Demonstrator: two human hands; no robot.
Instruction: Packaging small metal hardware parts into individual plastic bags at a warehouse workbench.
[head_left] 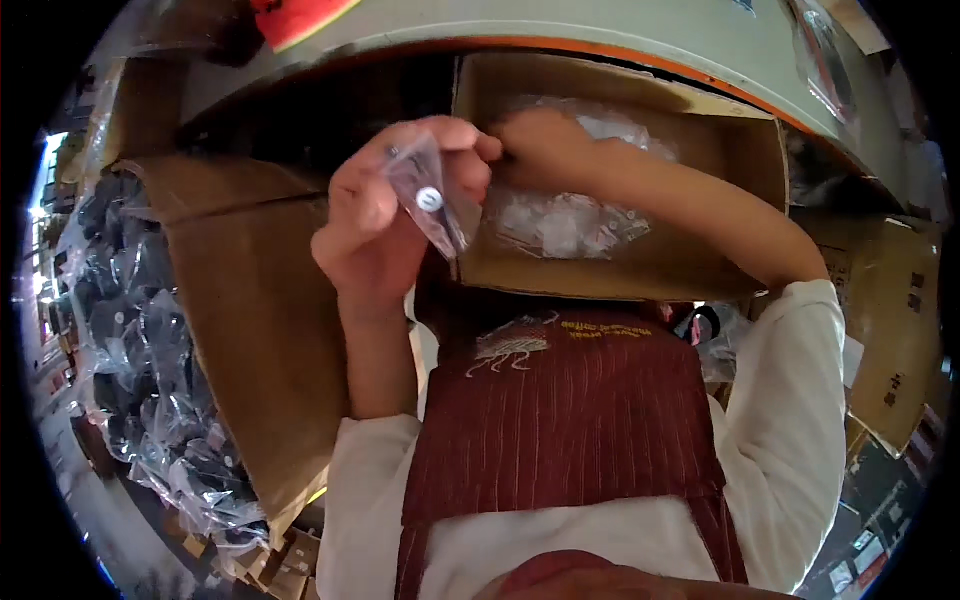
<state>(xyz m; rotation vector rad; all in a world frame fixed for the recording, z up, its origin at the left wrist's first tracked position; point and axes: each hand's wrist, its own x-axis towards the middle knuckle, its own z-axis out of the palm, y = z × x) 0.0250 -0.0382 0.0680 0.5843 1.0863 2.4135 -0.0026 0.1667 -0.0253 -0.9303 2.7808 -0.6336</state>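
In my left hand (372, 215) is a small clear plastic bag (412, 180), pinched by the fingers and hanging at a slant. A white round piece with dark marks shows on or in the bag, along with thin dark pieces. My right hand (548, 145) reaches across an open cardboard box (620, 285), its fingers bent close to the left fingertips. Shadow hides those right fingertips, so what they pinch cannot be made out. Beneath the right forearm, several clear plastic packets (565, 228) lie in the box.
On the left stands a brown cardboard flap (250, 330) beside a heap of clear bags with dark contents (150, 340). A pale tabletop (560, 25) with an orange edge runs along the far side, bearing a red watermelon slice shape (300, 18). Another carton (885, 330) is at right.
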